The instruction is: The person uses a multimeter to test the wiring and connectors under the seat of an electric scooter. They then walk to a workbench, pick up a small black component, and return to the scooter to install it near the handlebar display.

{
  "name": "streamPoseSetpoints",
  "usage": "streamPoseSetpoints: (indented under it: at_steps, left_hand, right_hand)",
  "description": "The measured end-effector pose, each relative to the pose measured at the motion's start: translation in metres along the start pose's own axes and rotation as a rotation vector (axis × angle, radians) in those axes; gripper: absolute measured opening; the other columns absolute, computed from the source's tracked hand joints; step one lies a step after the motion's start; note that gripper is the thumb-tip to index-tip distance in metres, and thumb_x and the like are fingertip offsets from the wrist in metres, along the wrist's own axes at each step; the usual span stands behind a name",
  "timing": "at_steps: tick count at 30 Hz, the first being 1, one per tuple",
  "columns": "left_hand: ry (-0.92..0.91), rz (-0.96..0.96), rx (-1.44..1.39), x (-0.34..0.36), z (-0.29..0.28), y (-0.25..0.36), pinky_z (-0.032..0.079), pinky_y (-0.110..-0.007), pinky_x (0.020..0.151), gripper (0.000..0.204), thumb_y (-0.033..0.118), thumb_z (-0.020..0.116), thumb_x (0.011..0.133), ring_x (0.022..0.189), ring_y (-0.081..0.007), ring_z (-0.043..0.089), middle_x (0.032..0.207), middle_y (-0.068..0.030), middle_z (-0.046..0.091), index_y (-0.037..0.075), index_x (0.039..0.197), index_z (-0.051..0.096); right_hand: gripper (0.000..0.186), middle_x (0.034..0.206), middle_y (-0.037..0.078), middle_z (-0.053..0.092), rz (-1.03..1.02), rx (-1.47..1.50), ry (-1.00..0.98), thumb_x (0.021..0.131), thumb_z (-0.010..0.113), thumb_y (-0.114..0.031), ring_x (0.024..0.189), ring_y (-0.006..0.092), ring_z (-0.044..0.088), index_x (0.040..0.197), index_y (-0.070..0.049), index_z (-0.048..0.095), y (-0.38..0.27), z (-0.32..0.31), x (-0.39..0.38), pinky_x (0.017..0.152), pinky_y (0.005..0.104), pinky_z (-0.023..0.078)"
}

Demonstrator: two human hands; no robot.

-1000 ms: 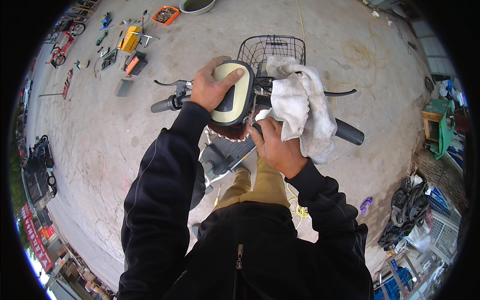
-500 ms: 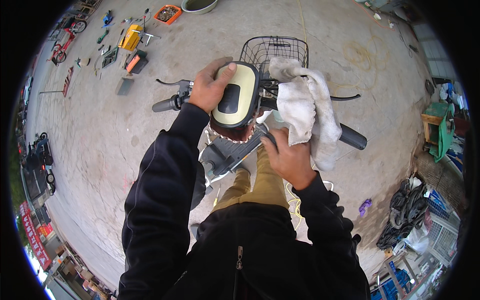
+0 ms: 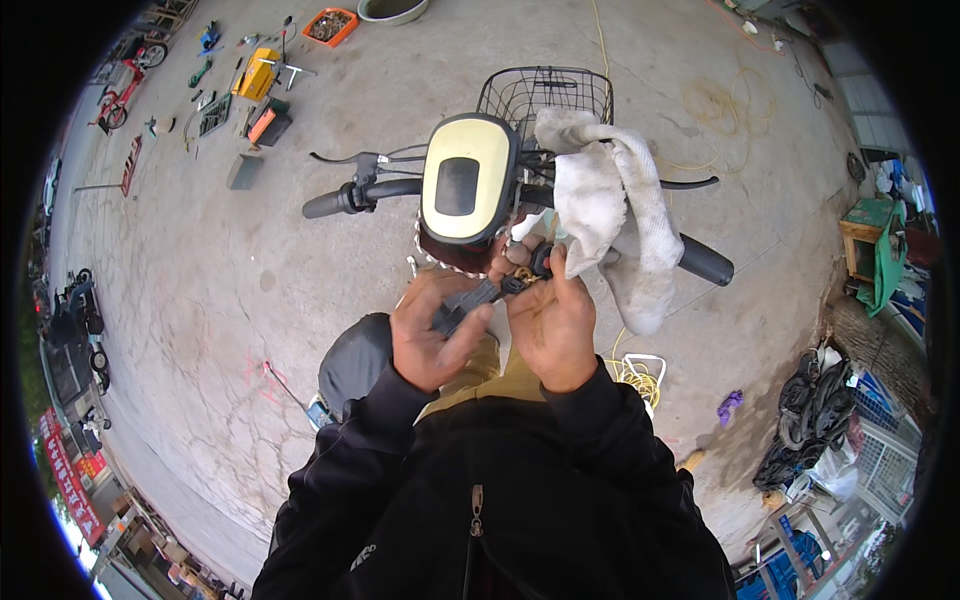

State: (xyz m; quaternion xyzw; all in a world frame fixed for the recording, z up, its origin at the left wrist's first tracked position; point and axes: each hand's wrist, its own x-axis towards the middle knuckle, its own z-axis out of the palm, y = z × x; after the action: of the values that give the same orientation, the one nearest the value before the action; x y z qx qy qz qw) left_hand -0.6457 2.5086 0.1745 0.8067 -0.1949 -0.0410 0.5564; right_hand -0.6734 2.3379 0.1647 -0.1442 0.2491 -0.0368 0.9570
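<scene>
An electric scooter stands in front of me, its cream and black display housing (image 3: 490, 180) in the middle of the handlebar. Below the housing, my right hand (image 3: 556, 325) is turned palm up, with fingers curled around a bunch of keys (image 3: 516, 281) that shows small dark pieces and a brass-coloured part. My left hand (image 3: 432, 332) is close beside it over the footboard, thumb and fingers apart. A white cloth (image 3: 600, 200) drapes over the right side of the handlebar. The left grip (image 3: 325, 204) and right grip (image 3: 706, 262) are untouched.
A black wire basket (image 3: 547, 92) is fixed at the scooter's front. Tools, a yellow case (image 3: 256, 74) and an orange tray (image 3: 330, 27) lie far left. Yellow hose (image 3: 720, 108) trails across the concrete at right. Black rubber tubes (image 3: 808, 420) are heaped at lower right.
My left hand has left the display housing and come down toward my body. My right hand has turned palm up, and the keys now show in its fingers.
</scene>
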Motion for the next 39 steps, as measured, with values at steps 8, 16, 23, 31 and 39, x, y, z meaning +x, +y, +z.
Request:
streamPoseSetpoints:
  at_steps: [8, 16, 23, 31, 39]
  left_hand:
    - [-0.152, -0.242, -0.028, -0.012, -0.009, -0.008, 0.057, -0.038, 0.076, 0.009, 0.005, 0.079, 0.097, 0.081, -0.0297, 0.074, 0.089, -0.0148, 0.075, 0.000, 0.104, 0.077]
    - [-0.599, 0.267, 0.437, 0.014, -0.041, -0.013, 0.054, -0.046, 0.079, 0.016, 0.008, 0.074, 0.086, 0.087, -0.0344, 0.067, 0.089, -0.0114, 0.065, 0.007, 0.103, 0.073]
    - [-0.495, 0.074, 0.110, 0.039, -0.048, -0.018, 0.057, -0.039, 0.080, 0.009, 0.005, 0.080, 0.095, 0.088, -0.0296, 0.072, 0.095, -0.0132, 0.075, 0.002, 0.103, 0.077]
    - [0.137, -0.046, -0.115, 0.119, -0.041, -0.059, 0.058, -0.034, 0.096, 0.048, 0.026, 0.082, 0.102, 0.107, -0.0214, 0.072, 0.118, -0.0175, 0.075, -0.009, 0.130, 0.066]
    - [0.034, -0.164, -0.135, 0.163, -0.003, -0.072, 0.058, -0.040, 0.104, 0.078, 0.041, 0.083, 0.099, 0.122, -0.0311, 0.072, 0.136, -0.0291, 0.071, -0.012, 0.148, 0.055]
  right_hand:
    - [0.031, 0.119, 0.015, 0.074, -0.089, -0.446, -0.031, 0.116, 0.055, -0.023, 0.115, 0.0297, 0.069, 0.132, 0.002, 0.060, -0.001, -0.015, -0.004, 0.106, 0.0450, 0.052]
    - [0.023, 0.098, 0.017, 0.073, -0.253, -1.599, -0.565, 0.097, 0.077, -0.015, 0.098, 0.0392, 0.071, 0.115, 0.000, 0.074, -0.009, -0.038, -0.013, 0.088, 0.0465, 0.055]
    - [0.013, 0.092, 0.017, 0.072, -0.440, -1.493, -0.519, 0.100, 0.076, -0.014, 0.077, 0.0405, 0.068, 0.103, -0.002, 0.077, -0.027, -0.041, -0.002, 0.068, 0.0454, 0.053]
    - [0.015, 0.093, 0.016, 0.070, -0.978, -1.871, -0.268, 0.099, 0.078, -0.020, 0.082, 0.0402, 0.069, 0.109, -0.009, 0.077, -0.037, -0.034, 0.023, 0.072, 0.0486, 0.057]
    - [0.017, 0.092, 0.012, 0.068, -1.082, -1.950, -0.367, 0.095, 0.080, -0.014, 0.082, 0.0351, 0.069, 0.109, -0.005, 0.076, -0.045, -0.023, 0.022, 0.072, 0.0457, 0.055]
